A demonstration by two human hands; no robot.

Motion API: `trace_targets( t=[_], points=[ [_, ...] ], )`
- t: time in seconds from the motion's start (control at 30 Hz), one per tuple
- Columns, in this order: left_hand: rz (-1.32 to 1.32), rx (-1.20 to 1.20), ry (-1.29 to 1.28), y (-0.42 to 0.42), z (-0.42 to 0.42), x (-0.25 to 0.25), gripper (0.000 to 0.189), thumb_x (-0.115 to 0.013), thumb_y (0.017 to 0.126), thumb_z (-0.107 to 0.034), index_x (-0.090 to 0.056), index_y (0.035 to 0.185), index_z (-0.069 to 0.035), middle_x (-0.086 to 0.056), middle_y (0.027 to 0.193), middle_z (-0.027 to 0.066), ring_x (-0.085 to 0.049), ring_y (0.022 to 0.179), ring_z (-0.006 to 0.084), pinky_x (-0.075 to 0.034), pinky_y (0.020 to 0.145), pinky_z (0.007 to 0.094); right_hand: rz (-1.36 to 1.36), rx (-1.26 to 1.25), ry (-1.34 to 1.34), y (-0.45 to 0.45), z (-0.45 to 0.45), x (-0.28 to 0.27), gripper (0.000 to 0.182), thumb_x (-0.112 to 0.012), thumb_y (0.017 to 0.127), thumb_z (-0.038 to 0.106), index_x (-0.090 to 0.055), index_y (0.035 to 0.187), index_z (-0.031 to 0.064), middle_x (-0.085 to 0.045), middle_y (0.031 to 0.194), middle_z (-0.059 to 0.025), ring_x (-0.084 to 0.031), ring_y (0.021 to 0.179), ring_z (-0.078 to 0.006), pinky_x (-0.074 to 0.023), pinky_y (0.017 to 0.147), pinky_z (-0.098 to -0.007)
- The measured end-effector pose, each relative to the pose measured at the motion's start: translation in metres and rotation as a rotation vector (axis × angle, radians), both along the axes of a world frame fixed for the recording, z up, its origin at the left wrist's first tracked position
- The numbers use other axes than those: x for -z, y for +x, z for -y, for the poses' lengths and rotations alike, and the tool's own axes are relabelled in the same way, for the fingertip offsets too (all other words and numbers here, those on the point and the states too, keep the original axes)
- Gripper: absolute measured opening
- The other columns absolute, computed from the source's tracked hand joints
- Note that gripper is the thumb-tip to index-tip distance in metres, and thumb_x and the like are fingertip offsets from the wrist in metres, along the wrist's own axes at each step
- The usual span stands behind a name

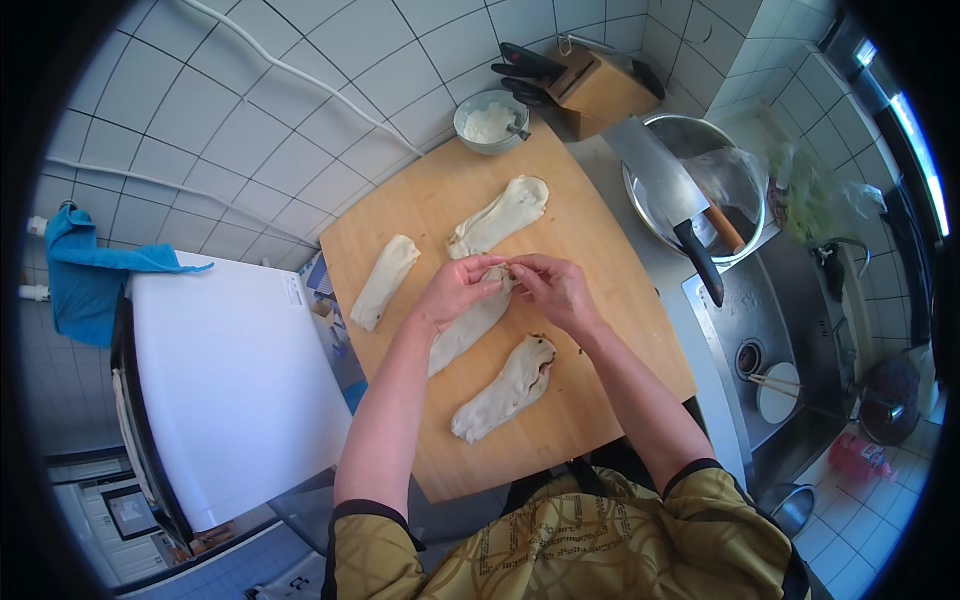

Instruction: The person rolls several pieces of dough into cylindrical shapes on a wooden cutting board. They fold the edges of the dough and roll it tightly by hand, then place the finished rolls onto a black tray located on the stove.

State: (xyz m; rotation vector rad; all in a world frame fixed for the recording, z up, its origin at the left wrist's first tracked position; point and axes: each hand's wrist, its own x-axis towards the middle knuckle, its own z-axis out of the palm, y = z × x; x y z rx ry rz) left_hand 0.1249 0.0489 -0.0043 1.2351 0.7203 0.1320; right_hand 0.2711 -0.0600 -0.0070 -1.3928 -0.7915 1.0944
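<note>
On a wooden board (600, 300) lie several elongated filled dough rolls. Both hands meet at the far end of the middle dough roll (469, 330). The fingertips of my left hand (461, 289) pinch its end from the left. From the right, my right hand (551, 289) pinches the same end between thumb and fingers. Beyond the hands rests a wider dough roll (502, 214). A smaller dough roll (385, 281) lies to the left. Nearer to me is a dough roll (506, 390) with a split along its right side, where dark filling shows.
A glass bowl of flour (487, 124) with a spoon sits at the board's far edge, by a knife block (600, 82). Right of the board, a cleaver (664, 172) lies across a metal basin (652, 247) beside the sink (787, 330). A white appliance (232, 375) stands left.
</note>
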Motion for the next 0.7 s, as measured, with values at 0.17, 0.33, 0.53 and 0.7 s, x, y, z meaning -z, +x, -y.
trace_targets(
  t=[0.17, 0.33, 0.53, 0.7],
  points=[
    [-0.114, 0.002, 0.061, 0.009, 0.001, -0.003, 0.037, -0.057, 0.081, 0.001, -0.05, 0.117, 0.001, -0.061, 0.102, 0.0053, -0.056, 0.091, 0.0077, -0.044, 0.08, 0.021, 0.406, -0.028, 0.006, 0.002, -0.005, 0.01, 0.026, -0.067, 0.077, 0.015, -0.063, 0.099, 0.0026, -0.064, 0.077, -0.0086, -0.062, 0.067, -0.0153, -0.0499, 0.059, -0.0274],
    [-0.094, -0.01, 0.076, 0.012, 0.001, -0.004, 0.029, -0.058, 0.082, -0.001, -0.05, 0.109, 0.0, -0.062, 0.097, 0.0061, -0.056, 0.086, 0.007, -0.045, 0.074, 0.0194, 0.229, -0.04, -0.075, 0.01, -0.008, 0.013, 0.044, -0.073, 0.07, 0.017, -0.058, 0.109, 0.0065, -0.063, 0.081, -0.0095, -0.062, 0.071, -0.0181, -0.05, 0.063, -0.0285],
    [-0.138, -0.063, 0.059, 0.01, -0.002, 0.006, 0.032, -0.063, 0.079, -0.005, -0.048, 0.107, -0.002, -0.06, 0.089, 0.0042, -0.057, 0.083, 0.0093, -0.046, 0.074, 0.0222, 0.361, -0.264, -0.058, 0.014, -0.009, 0.005, 0.037, -0.074, 0.067, 0.012, -0.063, 0.101, 0.0065, -0.063, 0.081, -0.0088, -0.059, 0.067, -0.0157, -0.049, 0.063, -0.0276],
    [-0.095, 0.097, 0.261, -0.017, 0.003, 0.01, 0.037, -0.07, 0.073, -0.009, -0.052, 0.105, -0.001, -0.06, 0.088, 0.0029, -0.055, 0.075, 0.0091, -0.045, 0.063, 0.0238, 0.225, -0.203, -0.13, 0.021, -0.015, 0.011, 0.029, -0.072, 0.068, 0.006, -0.066, 0.096, 0.0052, -0.063, 0.071, -0.0045, -0.057, 0.061, -0.0094, -0.048, 0.056, -0.024]
  ],
)
